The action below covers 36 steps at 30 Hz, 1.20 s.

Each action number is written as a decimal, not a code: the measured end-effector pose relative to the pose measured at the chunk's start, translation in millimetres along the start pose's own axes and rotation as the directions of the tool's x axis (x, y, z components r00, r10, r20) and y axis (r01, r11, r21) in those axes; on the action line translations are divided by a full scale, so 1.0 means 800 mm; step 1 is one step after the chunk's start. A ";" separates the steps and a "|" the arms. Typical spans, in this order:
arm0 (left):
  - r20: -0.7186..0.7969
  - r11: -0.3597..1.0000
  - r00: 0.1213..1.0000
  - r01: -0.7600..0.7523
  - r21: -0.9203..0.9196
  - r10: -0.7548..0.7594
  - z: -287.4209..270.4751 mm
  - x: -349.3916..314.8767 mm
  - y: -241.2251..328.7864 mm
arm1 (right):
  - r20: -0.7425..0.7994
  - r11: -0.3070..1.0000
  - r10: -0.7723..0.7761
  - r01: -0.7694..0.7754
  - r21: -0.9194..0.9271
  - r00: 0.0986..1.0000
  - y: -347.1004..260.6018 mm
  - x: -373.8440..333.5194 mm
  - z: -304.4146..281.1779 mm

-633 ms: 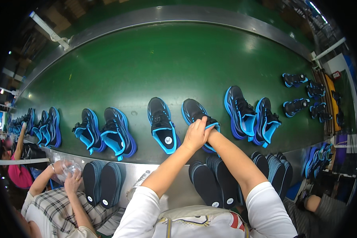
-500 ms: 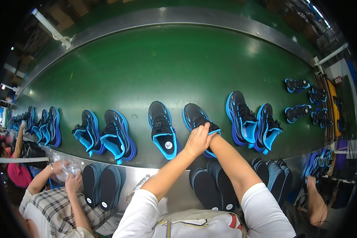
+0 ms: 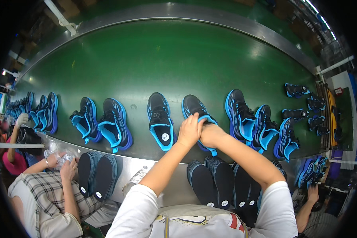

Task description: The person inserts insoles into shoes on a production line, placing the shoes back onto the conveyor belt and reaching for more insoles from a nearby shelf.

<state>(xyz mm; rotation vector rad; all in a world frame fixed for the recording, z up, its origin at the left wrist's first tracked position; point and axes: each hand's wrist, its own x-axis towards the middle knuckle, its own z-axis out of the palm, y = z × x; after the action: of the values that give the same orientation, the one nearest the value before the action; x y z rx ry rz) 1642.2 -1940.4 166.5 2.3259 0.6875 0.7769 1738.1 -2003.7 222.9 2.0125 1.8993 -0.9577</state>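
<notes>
A black sneaker (image 3: 192, 104) with blue trim lies toe away from me on the green belt, under both hands. My left hand (image 3: 190, 129) is closed on its collar by the tongue. My right hand (image 3: 213, 135) is bent at the wrist over the shoe's opening, its fingers hidden. Just to the left lies a matching sneaker (image 3: 159, 115), a pale insole with a round white label showing inside. Between my forearms and to their right, stacks of black insoles (image 3: 201, 184) rest on the metal ledge.
More sneakers line the green belt (image 3: 146, 59) on both sides, including a pair (image 3: 114, 123) at left and one shoe (image 3: 286, 141) at right. Insole stacks (image 3: 106, 174) lie at left. There a person handles clear plastic (image 3: 65, 156). Another person's hand (image 3: 313, 193) is at far right.
My right hand has drawn out from under the left and now bends over the shoe's opening. One more sneaker stands at the right end of the nearby row.
</notes>
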 end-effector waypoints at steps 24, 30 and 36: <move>0.522 0.972 0.850 -0.180 0.154 0.074 -0.051 0.071 0.027 | -0.064 0.966 0.234 -0.240 -0.097 0.970 -0.027 -0.049 0.021; 0.381 0.978 0.911 -0.197 0.066 0.158 -0.053 0.044 0.013 | -0.728 0.973 0.226 -0.106 0.207 0.647 -0.043 -0.120 0.063; 0.186 0.872 0.888 -0.453 0.187 0.421 -0.080 -0.016 0.041 | -0.581 0.944 0.287 -0.122 0.306 0.762 -0.059 -0.150 0.108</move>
<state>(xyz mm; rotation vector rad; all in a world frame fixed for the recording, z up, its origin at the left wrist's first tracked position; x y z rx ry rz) 1600.4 -1948.1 226.2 2.7648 0.1853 0.7453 1672.1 -2143.4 239.5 2.9037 1.8222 -0.5216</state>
